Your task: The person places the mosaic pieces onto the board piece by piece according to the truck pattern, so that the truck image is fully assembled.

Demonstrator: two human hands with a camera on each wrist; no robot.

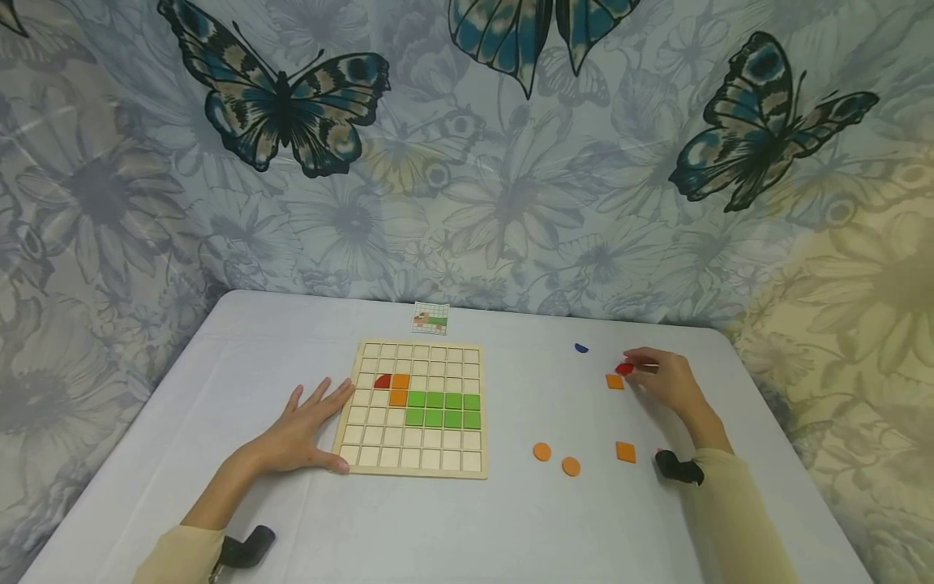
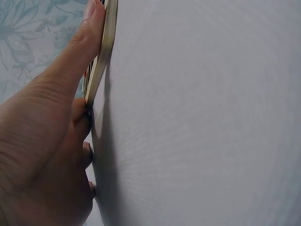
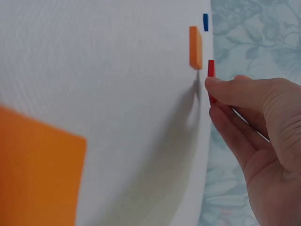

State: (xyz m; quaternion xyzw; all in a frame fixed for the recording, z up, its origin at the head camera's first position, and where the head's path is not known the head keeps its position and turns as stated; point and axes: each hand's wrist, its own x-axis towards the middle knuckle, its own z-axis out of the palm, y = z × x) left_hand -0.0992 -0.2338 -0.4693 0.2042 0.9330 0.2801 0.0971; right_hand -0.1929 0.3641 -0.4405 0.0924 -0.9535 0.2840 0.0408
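A wooden grid board (image 1: 372, 457) lies left of the table's middle, bearing several green squares (image 1: 443, 409), two orange squares (image 1: 399, 390) and a red quarter-round piece (image 1: 383, 381). Against its left edge rests my left hand (image 1: 297, 434), fingers spread; in the left wrist view the thumb (image 2: 81, 44) lies along the board's edge. On the right side, my right hand (image 1: 670, 385) pinches a small red piece (image 3: 211, 68) between thumb and fingertips. Just under that piece in the head view is a loose orange square (image 1: 614, 381). Fingers partly hide the red piece.
A blue half-round piece (image 1: 580, 348) lies farther back. Two orange discs (image 1: 541, 452) and another orange square (image 1: 626, 453) sit nearer the front, right of the board. A small pattern card (image 1: 430, 318) lies behind the board, near the patterned wall (image 1: 511, 227).
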